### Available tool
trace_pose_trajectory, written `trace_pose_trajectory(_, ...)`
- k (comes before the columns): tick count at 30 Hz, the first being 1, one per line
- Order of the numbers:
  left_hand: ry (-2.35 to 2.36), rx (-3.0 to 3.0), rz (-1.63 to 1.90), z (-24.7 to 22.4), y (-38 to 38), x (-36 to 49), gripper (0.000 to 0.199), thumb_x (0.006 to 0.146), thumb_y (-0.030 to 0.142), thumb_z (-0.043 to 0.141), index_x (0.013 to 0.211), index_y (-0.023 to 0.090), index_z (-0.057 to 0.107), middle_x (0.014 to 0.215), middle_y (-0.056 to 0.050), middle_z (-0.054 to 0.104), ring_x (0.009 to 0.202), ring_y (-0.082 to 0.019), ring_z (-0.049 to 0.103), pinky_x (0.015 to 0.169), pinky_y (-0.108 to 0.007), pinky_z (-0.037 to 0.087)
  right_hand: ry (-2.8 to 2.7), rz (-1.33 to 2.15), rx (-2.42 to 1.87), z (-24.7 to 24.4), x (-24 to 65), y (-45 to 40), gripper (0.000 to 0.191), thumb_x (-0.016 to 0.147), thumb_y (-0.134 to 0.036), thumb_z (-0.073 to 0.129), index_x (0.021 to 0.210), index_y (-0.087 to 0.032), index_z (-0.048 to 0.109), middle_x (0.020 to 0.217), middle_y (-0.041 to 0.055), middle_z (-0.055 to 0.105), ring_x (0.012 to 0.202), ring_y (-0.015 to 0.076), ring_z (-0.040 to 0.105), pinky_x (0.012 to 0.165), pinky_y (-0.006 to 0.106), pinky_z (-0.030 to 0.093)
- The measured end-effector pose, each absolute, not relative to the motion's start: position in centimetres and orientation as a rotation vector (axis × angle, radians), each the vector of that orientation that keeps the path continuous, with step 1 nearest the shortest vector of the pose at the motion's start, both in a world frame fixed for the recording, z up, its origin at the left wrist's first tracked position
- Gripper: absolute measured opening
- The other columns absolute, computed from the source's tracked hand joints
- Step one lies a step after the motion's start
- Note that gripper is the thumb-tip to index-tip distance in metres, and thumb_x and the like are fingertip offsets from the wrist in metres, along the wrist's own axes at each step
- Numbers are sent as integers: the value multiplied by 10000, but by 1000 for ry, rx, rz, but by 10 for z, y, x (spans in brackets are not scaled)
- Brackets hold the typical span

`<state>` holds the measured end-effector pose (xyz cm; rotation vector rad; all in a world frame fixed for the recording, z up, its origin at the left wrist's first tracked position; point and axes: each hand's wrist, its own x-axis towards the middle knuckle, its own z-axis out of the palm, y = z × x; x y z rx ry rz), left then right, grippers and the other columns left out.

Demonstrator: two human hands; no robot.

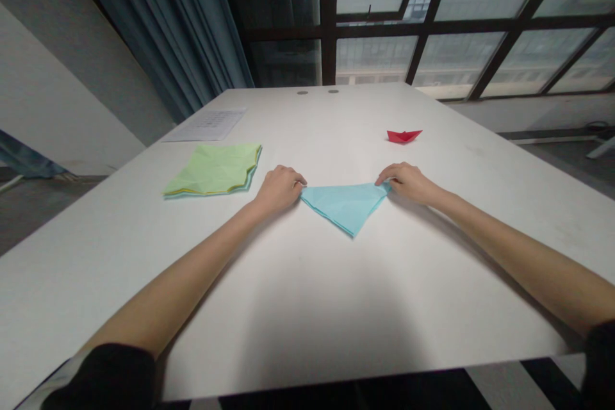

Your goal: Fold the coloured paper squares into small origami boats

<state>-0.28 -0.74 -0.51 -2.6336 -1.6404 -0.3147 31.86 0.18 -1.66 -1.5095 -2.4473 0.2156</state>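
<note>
A light blue sheet [346, 204] folded into a triangle lies on the white table, its long edge at the far side and its point toward me. My left hand [282, 187] pinches the triangle's left corner between thumb and fingers. At the right corner, my right hand [404, 180] is closed on the sheet in the same way. Both wrists rest low over the table.
Left of my left hand lies a stack of green, yellow and blue sheets [216, 168]. Behind it is a printed paper [206, 125]. A red folded paper boat [404, 136] sits beyond my right hand on the white table [317, 307]. Windows and a curtain stand behind.
</note>
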Motion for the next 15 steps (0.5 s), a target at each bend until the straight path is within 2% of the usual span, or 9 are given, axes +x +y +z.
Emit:
trace_pose_trajectory(3, -1518, -2703, -334, -2, -18, 15, 396, 878, 318, 340, 1056, 160, 656, 1076, -86, 653, 1068, -249, 535, 951, -389, 392, -2510, 110, -1355, -13, 306, -6, 372, 755, -95, 402, 970, -176, 696, 1104, 98, 639, 1050, 252, 560, 946, 414, 403)
trace_pose_trajectory(6, -1412, -2808, -294, -4, -28, 32, 501, 919, 409, 273, 1218, 117, 550, 1249, -114, 563, 1212, -254, 444, 1028, -382, 323, -2580, 177, -1180, -12, 291, -18, 378, 852, -224, 400, 1147, -119, 612, 1212, 148, 584, 1156, 262, 506, 1004, 424, 375)
trace_pose_trajectory(10, -1359, -2914, -151, -9, -39, 43, 606, 911, 494, 266, 1383, 120, 335, 1457, -138, 311, 1348, -262, 263, 1071, -415, 248, -2675, 368, -1077, -15, 278, -32, 548, 888, -412, 400, 1350, -116, 413, 1403, 161, 403, 1321, 274, 330, 1078, 464, 285)
trace_pose_trajectory(15, -1379, -3000, 50, -12, -45, 43, 718, 883, 591, 235, 1444, 152, 152, 1510, -133, 139, 1390, -269, 130, 1085, -482, 165, -2773, 479, -1111, -18, 273, -37, 696, 887, -524, 349, 1441, -125, 215, 1488, 170, 194, 1375, 295, 170, 1096, 531, 177)
